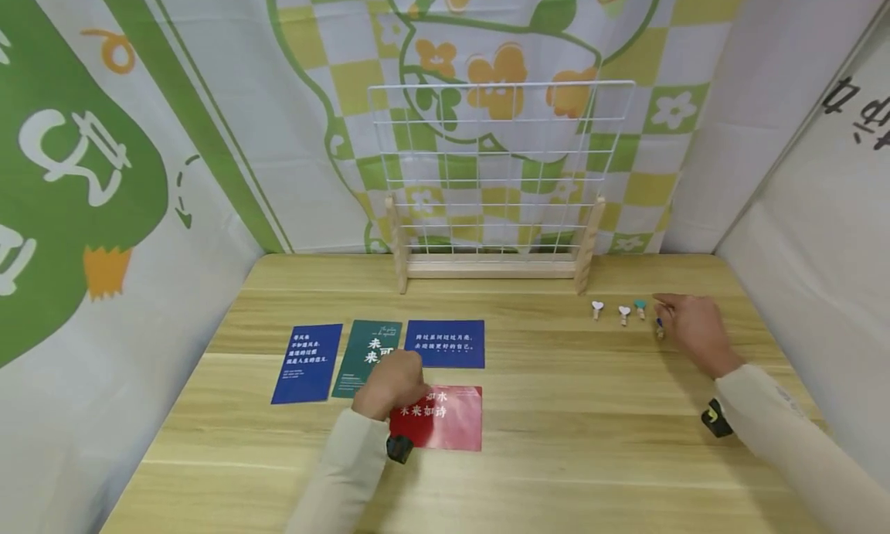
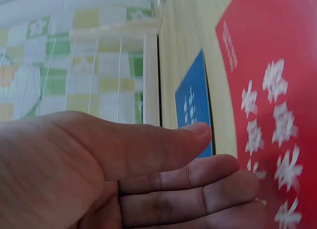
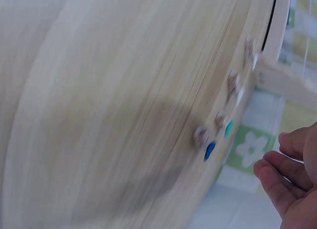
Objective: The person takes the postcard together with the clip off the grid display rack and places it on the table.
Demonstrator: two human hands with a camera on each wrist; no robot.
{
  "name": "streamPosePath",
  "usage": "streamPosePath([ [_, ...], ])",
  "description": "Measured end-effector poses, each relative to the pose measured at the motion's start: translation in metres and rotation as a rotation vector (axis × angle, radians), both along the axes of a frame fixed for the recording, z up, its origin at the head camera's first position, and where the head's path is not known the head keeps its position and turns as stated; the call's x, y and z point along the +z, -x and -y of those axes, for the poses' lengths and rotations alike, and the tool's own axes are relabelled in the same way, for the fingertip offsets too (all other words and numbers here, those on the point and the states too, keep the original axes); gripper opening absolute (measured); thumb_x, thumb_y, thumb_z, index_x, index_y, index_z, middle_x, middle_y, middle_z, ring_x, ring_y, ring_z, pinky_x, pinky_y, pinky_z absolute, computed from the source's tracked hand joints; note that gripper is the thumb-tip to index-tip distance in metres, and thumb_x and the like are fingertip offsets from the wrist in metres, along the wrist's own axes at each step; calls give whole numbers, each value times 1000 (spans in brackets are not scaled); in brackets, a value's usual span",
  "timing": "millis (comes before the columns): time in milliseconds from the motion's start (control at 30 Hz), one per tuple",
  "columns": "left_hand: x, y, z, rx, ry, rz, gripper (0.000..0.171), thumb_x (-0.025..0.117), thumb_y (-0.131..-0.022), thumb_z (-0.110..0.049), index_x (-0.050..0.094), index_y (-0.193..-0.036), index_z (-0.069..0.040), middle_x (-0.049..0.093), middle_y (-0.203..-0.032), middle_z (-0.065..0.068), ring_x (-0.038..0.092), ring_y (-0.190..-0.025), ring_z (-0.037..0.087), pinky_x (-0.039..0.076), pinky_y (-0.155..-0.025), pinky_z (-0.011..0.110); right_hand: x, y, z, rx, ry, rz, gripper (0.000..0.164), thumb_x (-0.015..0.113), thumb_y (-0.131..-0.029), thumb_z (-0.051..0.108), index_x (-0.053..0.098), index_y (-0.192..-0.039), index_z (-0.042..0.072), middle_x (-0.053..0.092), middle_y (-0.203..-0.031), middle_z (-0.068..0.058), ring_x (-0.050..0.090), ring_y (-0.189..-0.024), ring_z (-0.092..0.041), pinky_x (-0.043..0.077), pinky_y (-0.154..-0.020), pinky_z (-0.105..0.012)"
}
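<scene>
My left hand [image 1: 392,381] hovers at the upper left of a red card [image 1: 448,430] with white writing, partly covering it and a green card [image 1: 352,356]. In the left wrist view its thumb and fingers [image 2: 168,206] are loosely bent, with nothing visible between them. Over at the right, my right hand [image 1: 695,337] is by a small wooden clothespin with a blue heart [image 1: 660,329]. The right wrist view shows that blue heart clothespin [image 3: 202,137] on the table, apart from the relaxed fingers [image 3: 277,179]. Beside it lie a teal heart clothespin [image 1: 640,308] and two white heart clothespins [image 1: 624,315].
A white wire grid [image 1: 497,163] stands in a wooden base [image 1: 490,270] at the table's back. Two blue cards lie near the green one: an upright card [image 1: 306,364] left and a sideways card [image 1: 445,358] right. Patterned cloth [image 1: 327,47] surrounds the wooden table [image 1: 556,472].
</scene>
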State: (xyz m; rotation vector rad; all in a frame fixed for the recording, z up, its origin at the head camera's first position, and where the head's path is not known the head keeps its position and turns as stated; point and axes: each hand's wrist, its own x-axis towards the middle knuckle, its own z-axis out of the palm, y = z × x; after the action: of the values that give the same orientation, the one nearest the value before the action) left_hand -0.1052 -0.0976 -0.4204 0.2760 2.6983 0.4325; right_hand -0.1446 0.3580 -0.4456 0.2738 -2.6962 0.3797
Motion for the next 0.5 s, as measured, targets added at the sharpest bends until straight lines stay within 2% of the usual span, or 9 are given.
streamPosePath([
  [133, 2, -8, -12, -12, -3, -31, 26, 67, -79, -15, 57, -56, -9, 44, -48, -1, 45, -48, 13, 38, -46, 23, 1, -3, 10, 3, 13, -32, 23, 62, -85, 8, 66, -103, -6, 66, -62, -16, 47, -46, -13, 45, -47, -40],
  [267, 5, -13, -20, -16, -1, -41, 28, 66, -80, -14, 55, -54, -10, 43, -48, 0, 46, -48, 14, 37, -46, 23, 3, -8, 15, -1, -1, -28, 25, 63, -85, 11, 66, -105, -4, 53, -44, -6, 36, -40, -10, 36, -40, -31],
  [367, 6, -15, -25, -16, -3, -38, 28, 67, -79, -14, 54, -55, -10, 42, -49, -1, 45, -48, 13, 37, -46, 22, 5, -11, 17, 9, -18, -43, 25, 65, -84, 12, 66, -105, -1, 47, -40, -2, 35, -39, -10, 32, -38, -28],
  [500, 7, -17, -30, -20, -2, -44, 28, 68, -79, -15, 54, -55, -10, 42, -47, -1, 45, -46, 12, 36, -45, 22, 7, -13, 20, 30, -37, -93, 25, 67, -81, 13, 68, -102, 0, 55, -46, -7, 36, -39, -9, 35, -38, -30],
])
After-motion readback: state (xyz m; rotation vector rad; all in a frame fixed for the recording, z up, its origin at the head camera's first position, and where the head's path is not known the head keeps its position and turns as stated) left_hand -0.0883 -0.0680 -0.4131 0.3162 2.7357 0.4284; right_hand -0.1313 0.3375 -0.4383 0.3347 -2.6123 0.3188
